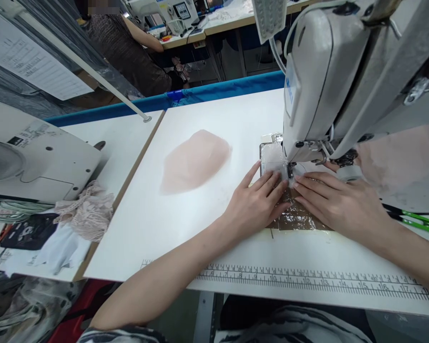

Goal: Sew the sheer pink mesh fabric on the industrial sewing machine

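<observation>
My left hand (257, 202) lies flat on the white sewing table (207, 224), fingers stretched toward the presser foot of the white sewing machine (329, 81). My right hand (339, 202) lies flat beside it, fingers also pointing at the needle area. Both press on a small, thin translucent piece (273, 159) over the shiny needle plate (296, 216). A pale pink fabric piece (196, 159) lies apart on the table, to the left of my hands.
A printed ruler (307, 278) runs along the table's front edge. Green-handled scissors (414, 220) lie at the right, below more pink fabric (403, 159). Lace and cloth scraps (86, 212) pile at the left beside another machine (32, 164). A person (128, 47) sits at the back.
</observation>
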The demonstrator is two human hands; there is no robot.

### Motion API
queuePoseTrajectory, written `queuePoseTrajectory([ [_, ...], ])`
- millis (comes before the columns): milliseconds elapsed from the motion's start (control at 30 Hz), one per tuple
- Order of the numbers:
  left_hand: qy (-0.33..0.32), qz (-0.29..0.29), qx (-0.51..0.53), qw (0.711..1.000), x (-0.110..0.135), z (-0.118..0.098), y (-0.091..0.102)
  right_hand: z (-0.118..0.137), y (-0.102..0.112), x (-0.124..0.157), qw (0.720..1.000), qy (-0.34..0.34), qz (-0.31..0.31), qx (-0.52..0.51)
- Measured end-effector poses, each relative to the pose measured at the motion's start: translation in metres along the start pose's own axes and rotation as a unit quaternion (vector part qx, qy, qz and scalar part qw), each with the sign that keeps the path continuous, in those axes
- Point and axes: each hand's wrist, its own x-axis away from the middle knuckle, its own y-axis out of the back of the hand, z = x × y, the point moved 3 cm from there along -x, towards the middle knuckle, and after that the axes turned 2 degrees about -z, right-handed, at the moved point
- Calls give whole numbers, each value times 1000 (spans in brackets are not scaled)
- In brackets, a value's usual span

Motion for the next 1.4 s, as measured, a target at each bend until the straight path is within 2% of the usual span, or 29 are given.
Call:
queuePoseTrajectory([
  [567, 18, -4, -6, 1000, -4, 9, -8, -4, -5, -2, 999, -29, 21, 17],
  [967, 47, 29, 12, 998, -7, 14, -11, -8, -6, -2, 997, -46, 53, -10],
  [1267, 82, 54, 27, 995, -7, 16, -14, -9, 0, -4, 998, -54, 29, -30],
  [1400, 86, 43, 9, 995, -7, 15, -13, -11, 0, -2, 998, -49, 26, -26],
])
